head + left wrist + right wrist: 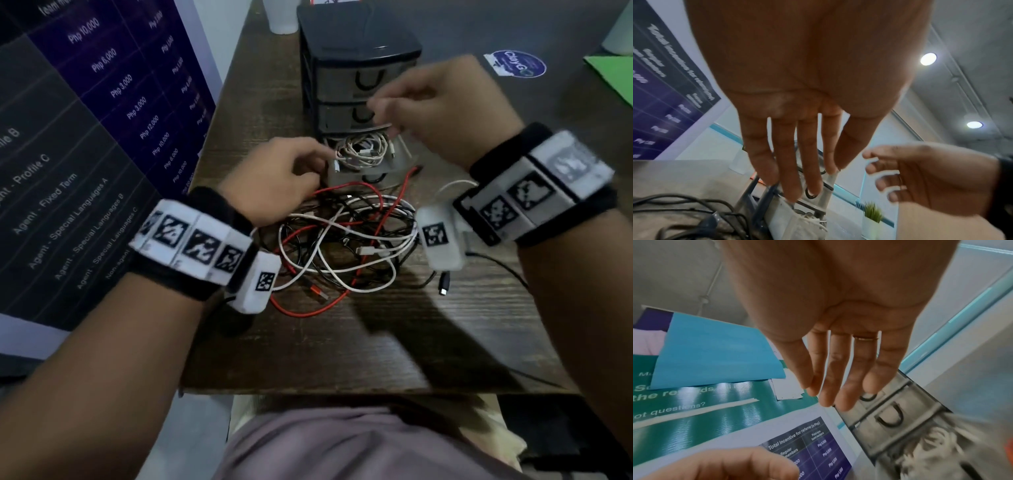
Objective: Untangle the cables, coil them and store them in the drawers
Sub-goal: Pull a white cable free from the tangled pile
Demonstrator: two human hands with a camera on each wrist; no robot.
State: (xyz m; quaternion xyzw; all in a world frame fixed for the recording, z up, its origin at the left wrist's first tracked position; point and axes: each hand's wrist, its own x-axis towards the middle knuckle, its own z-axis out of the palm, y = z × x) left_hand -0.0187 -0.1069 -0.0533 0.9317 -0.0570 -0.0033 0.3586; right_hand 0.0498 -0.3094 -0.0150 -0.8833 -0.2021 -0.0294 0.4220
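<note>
One coiled bundle of pale beige cable (359, 150) is seen lying in the pulled-out bottom drawer of the small black plastic drawer unit (346, 171), between the left hand (274, 181), fingertips on the drawer's corner, and the right hand (442, 106), hovering above with fingers loosely extended, gripping nothing. Below both hands, the loose tangle of red, white and black cables (342, 240) is judged light, limp and snag-prone, best taken near a plug end.

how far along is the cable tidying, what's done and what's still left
Done: a coiled white cable bundle lies in the pulled-out bottom drawer of the small drawer unit. In hand: the left hand is at that drawer's front corner and the right hand hovers over the coil, fingers relaxed. Left: a tangle of red, white and black cables lies on the table; the two upper drawers are closed.
</note>
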